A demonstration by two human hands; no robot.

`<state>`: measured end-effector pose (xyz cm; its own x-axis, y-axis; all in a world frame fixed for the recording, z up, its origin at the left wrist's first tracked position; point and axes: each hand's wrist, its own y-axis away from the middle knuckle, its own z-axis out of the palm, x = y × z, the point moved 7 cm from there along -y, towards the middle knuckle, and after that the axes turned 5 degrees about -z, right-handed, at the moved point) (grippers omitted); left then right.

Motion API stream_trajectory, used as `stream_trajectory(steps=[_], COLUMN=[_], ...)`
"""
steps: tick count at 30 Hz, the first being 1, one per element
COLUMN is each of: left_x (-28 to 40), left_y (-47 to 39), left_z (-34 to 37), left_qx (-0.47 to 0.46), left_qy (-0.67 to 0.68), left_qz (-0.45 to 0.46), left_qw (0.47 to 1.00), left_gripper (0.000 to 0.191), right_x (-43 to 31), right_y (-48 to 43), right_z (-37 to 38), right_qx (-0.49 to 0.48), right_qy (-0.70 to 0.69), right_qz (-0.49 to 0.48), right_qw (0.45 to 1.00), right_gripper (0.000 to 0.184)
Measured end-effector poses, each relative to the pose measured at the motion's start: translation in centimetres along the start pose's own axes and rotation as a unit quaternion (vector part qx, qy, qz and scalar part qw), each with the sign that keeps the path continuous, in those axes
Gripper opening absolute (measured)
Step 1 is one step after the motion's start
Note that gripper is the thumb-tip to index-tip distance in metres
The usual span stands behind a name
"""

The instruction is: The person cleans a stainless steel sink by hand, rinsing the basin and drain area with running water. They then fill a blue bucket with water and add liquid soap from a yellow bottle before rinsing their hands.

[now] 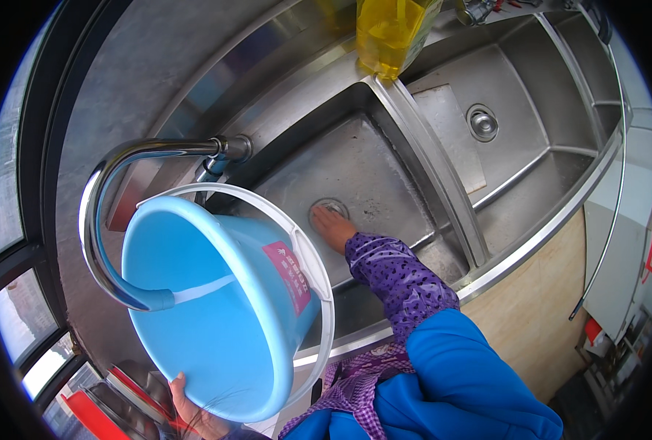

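My left hand (202,412) grips the rim of a light blue plastic bucket (194,352), its thumb over the edge. The bucket leans with its mouth towards me under a curved chrome faucet (92,220). A stream of water (204,289) runs from the spout into it. The bucket's white handle (326,319) hangs to the right around its side, next to a pink label with writing. Down in the stainless steel sink basin (326,159), my right hand (334,225) rests at the drain (334,206), covering part of it. A purple patterned sleeve cover (403,275) is on that arm.
A bottle of yellow liquid (392,38) stands on the sink's back edge by the divider (430,148). The second basin (524,110) holds a flat board (449,132) beside its drain. Red and dark items (111,407) stand at lower left. A thin metal rod (611,236) hangs at right.
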<state>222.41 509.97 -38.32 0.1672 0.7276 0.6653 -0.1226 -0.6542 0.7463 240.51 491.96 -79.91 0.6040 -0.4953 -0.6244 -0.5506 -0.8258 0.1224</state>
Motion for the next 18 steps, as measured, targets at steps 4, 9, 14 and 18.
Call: stream_trajectory(steps=[4, 9, 14, 18], left_x=[-0.3, 0.2, 0.4, 0.9], left_y=[-0.2, -0.8, -0.7, -0.2], left_z=[-0.4, -0.5, -1.9, -2.8], left_qx=[0.014, -0.038, 0.036, 0.036], left_qy=[-0.013, 0.017, -0.033, -0.187], left_qz=[0.010, -0.015, 0.043, 0.147], left_qw=[1.000, 0.999, 0.998, 0.971], left_gripper=[0.042, 0.041, 0.041, 0.049], right_x=[-1.7, -2.0, -0.7, -0.1], right_y=[1.2, 3.5, 4.3, 4.6], right_z=[-1.8, -1.8, -0.4, 0.9], right_qx=[0.052, -0.016, 0.033, 0.041], right_qy=[0.051, 0.128, 0.154, 0.155], right_qz=[-0.027, -0.023, -0.017, -0.015], right_qw=[0.997, 0.991, 0.987, 0.987], right_gripper=[0.041, 0.040, 0.039, 0.037])
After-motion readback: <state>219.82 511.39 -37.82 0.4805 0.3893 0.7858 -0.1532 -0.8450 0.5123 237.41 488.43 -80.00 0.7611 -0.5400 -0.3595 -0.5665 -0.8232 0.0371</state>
